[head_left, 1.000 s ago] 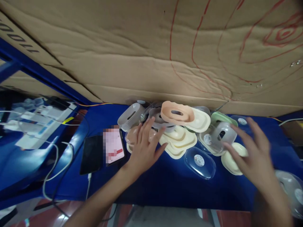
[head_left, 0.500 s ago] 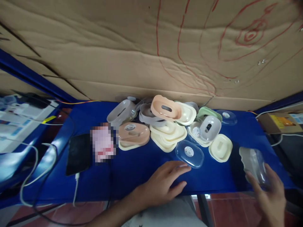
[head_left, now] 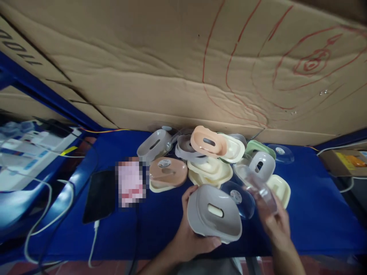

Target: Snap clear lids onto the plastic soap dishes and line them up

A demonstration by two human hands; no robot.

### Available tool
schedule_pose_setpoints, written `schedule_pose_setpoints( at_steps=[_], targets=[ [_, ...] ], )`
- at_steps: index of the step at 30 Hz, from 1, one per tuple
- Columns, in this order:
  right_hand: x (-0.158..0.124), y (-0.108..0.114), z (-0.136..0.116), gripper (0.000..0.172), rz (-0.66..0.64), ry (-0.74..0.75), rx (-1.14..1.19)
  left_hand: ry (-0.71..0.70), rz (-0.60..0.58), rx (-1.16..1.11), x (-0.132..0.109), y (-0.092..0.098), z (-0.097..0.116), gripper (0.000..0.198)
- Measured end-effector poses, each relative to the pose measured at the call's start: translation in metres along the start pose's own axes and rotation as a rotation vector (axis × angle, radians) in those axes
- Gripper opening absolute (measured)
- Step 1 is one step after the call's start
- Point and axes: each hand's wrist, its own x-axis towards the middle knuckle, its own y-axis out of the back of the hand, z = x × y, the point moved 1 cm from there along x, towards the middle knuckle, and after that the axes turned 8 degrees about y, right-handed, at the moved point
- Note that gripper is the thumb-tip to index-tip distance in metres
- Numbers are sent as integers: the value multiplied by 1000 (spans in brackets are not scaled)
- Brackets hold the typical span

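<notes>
My left hand [head_left: 187, 235] grips a grey plastic soap dish [head_left: 200, 214], tilted so that its hollow inside and oval slot face me. A pale piece shows through the slot. In my right hand [head_left: 276, 223] is a clear plastic lid [head_left: 263, 191], raised and blurred by motion, apart from the dish. Another clear lid [head_left: 246, 202] with a round label lies on the table between my hands. Just behind them are stacked cream trays [head_left: 210, 168], a light grey dish [head_left: 265, 164] and a cream tray [head_left: 283, 187] partly hidden by my right hand.
On the blue table [head_left: 315, 214], a peach dish [head_left: 206, 141], a peach lidded dish [head_left: 169, 172], a grey dish [head_left: 155, 145] and a green dish [head_left: 259, 147] are heaped against the cardboard wall [head_left: 143, 68]. To the left lie a black phone [head_left: 99, 194] on a white cable and a pixelated item.
My left hand has lifted from the table and now grips the grey dish. My right hand has moved left and holds the clear lid separately. The view has shifted slightly.
</notes>
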Motion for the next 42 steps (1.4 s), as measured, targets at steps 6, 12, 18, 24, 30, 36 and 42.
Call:
schedule_pose_setpoints(
  at_steps=[6,12,18,24,30,36,42],
  targets=[
    [89,49,75,65,128,20,-612,8,45,235,4,24,7,110],
    [93,41,65,64,-88,117,-616,-50,-49,306,8,15,3,108],
    [35,-10,-20,75,-560,365,-315,-103,-84,199,22,-10,1,108],
    [46,-12,-32,44,-486,394,-93,-140,-30,353,28,-16,16,103],
    [102,16,-10,35,-134,469,-302,-376,167,619,28,12,50,92],
    [160,12,26,33,-211,484,-659,-535,462,958,82,63,117,101],
    [124,20,31,44,-161,439,-689,-402,490,1008,133,81,135,95]
  ],
)
